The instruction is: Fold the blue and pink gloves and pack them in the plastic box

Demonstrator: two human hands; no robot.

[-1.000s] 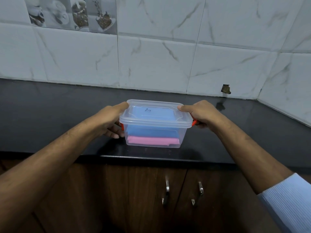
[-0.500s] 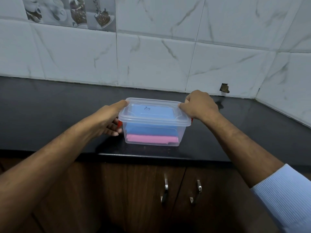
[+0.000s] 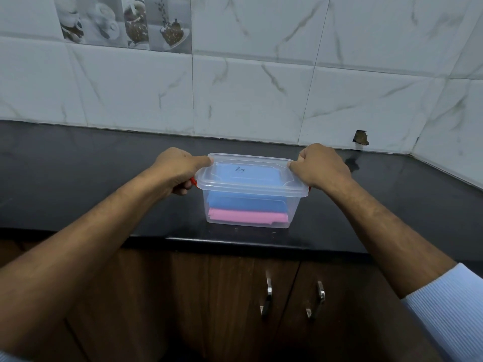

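Note:
A clear plastic box (image 3: 294,215) stands on the black counter near its front edge, with a clear lid (image 3: 251,176) on top. Inside, the folded blue glove (image 3: 248,203) lies on top of the folded pink glove (image 3: 245,216). My left hand (image 3: 177,168) grips the box's left end, thumb on the lid, fingers curled around a red clip (image 3: 193,181). My right hand (image 3: 322,165) grips the right end the same way, thumb on the lid edge. A sliver of the right red clip shows under that hand.
The black counter (image 3: 78,178) runs along a white marble-tiled wall (image 3: 235,87) and turns a corner at the right. A small hole (image 3: 361,137) breaks the tile near that corner. Below the counter edge are brown cabinet doors with two metal handles (image 3: 268,296).
Both hands have closed down over the box's ends, fingers now curled on the side clips. The left hand rose from beside the box to its rim. The box stays in place.

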